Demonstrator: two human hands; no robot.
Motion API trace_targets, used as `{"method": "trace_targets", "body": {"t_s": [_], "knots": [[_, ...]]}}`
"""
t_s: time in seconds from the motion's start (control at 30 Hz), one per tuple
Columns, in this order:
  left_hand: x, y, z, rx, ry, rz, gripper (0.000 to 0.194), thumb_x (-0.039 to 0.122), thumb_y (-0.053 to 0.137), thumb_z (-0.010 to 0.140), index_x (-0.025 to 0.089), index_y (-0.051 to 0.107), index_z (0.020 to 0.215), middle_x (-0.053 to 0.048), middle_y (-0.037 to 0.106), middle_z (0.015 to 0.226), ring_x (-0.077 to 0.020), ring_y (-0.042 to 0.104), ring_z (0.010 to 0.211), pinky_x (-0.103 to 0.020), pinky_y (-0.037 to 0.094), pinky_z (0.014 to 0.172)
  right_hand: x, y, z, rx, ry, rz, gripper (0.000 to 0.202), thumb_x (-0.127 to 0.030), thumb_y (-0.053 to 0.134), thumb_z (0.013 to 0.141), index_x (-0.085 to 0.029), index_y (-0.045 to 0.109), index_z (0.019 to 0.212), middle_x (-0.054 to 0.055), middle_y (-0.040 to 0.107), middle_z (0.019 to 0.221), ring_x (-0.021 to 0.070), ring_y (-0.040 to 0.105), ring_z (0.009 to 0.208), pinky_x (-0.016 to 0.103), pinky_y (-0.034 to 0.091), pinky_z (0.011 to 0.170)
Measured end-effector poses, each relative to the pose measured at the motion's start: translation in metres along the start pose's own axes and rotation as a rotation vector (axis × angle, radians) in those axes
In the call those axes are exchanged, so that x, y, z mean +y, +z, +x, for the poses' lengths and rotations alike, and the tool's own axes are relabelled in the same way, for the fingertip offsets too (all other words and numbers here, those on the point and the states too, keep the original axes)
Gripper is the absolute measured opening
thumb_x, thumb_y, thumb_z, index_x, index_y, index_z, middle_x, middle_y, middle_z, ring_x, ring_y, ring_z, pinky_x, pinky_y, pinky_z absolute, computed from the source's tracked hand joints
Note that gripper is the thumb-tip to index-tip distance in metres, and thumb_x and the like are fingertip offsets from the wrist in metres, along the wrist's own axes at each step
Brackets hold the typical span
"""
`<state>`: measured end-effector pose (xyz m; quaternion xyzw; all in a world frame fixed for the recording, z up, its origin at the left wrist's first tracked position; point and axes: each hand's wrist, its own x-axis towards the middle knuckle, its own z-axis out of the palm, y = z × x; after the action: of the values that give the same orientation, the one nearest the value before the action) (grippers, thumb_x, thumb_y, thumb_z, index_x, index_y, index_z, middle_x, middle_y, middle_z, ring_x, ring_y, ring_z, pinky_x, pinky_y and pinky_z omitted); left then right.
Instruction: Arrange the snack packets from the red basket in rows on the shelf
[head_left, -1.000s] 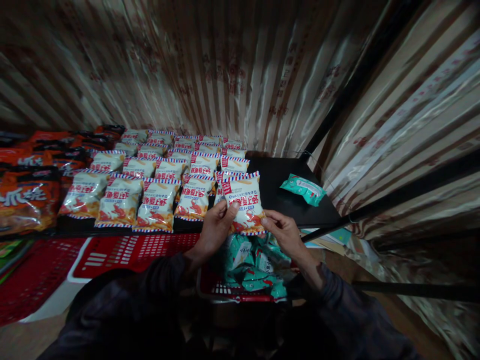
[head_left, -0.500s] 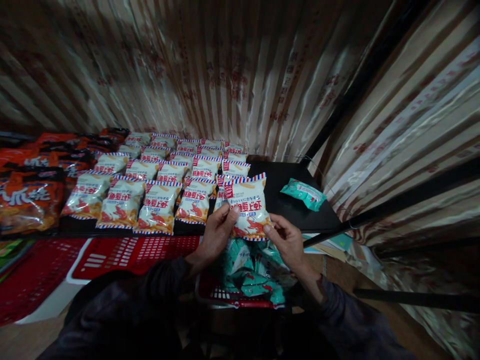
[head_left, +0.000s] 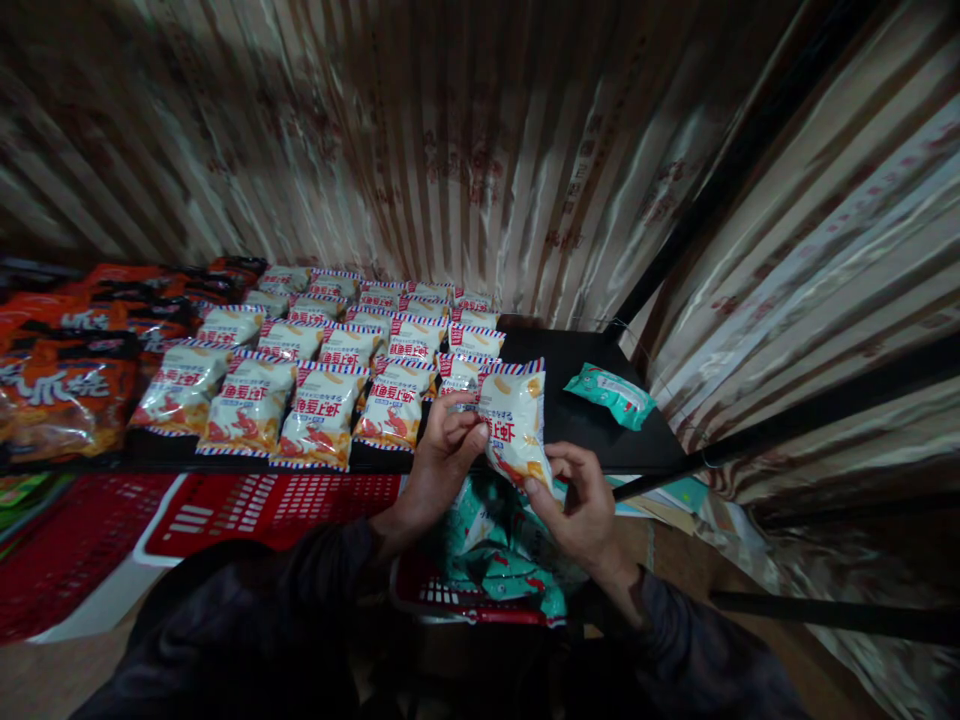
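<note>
A white snack bag (head_left: 516, 425) with red lettering and striped ends is held upright, slightly turned, above the front edge of the black shelf (head_left: 536, 355). My right hand (head_left: 581, 500) grips its lower right corner, thumb in front. My left hand (head_left: 439, 460) is at its left edge, fingers curled and thumb and fingertips pinched against that edge. Behind it stand rows of matching white bags (head_left: 394, 400). Below my hands, teal snack bags (head_left: 499, 560) fill a red basket (head_left: 469, 608).
Orange-and-black snack bags (head_left: 71, 390) stand at the shelf's left. One teal bag (head_left: 611, 393) lies at its right end. Red baskets (head_left: 277, 515) are under the front edge. Black frame bars (head_left: 795, 408) and a patterned curtain (head_left: 480, 150) enclose the shelf.
The held bag has shifted slightly right and down and turned, so its front looks narrower. My left fingers have moved from its front to its left edge.
</note>
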<state>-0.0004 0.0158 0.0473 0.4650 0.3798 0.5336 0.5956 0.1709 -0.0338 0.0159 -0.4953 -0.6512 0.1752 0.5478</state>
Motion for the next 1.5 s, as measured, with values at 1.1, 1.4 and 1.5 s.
{"method": "trace_targets", "body": {"t_s": [1.1, 1.4, 1.5], "knots": [[-0.006, 0.004, -0.009, -0.162, -0.397, -0.219, 0.048, 0.045, 0.073, 0.067, 0.016, 0.066, 0.104, -0.010, 0.073, 0.100, -0.0284, 0.068, 0.095, -0.040, 0.052, 0.082, -0.018, 0.001, 0.004, -0.041, -0.078, -0.037, 0.012, -0.029, 0.052, 0.092, -0.025, 0.060, 0.100, -0.004, 0.060, 0.062, 0.0133, 0.055, 0.054, 0.027, 0.044, 0.055], [-0.012, 0.004, -0.018, -0.332, -0.656, -0.408, 0.050, 0.038, 0.073, 0.068, 0.019, 0.066, 0.114, -0.010, 0.075, 0.098, -0.0304, 0.068, 0.097, -0.042, 0.051, 0.084, 0.014, 0.001, 0.030, 0.057, 0.577, 0.494, 0.033, -0.052, 0.065, 0.081, -0.022, 0.067, 0.093, 0.000, 0.066, 0.082, 0.0152, 0.058, 0.074, 0.027, 0.046, 0.068], [-0.017, 0.003, -0.020, -0.344, -0.685, -0.421, 0.050, 0.035, 0.073, 0.069, 0.018, 0.066, 0.115, -0.011, 0.074, 0.104, -0.0307, 0.067, 0.100, -0.042, 0.050, 0.087, 0.013, 0.002, 0.031, 0.079, 0.655, 0.604, 0.031, -0.051, 0.073, 0.074, -0.021, 0.068, 0.072, -0.001, 0.066, 0.070, 0.0148, 0.057, 0.067, 0.028, 0.045, 0.066]]}}
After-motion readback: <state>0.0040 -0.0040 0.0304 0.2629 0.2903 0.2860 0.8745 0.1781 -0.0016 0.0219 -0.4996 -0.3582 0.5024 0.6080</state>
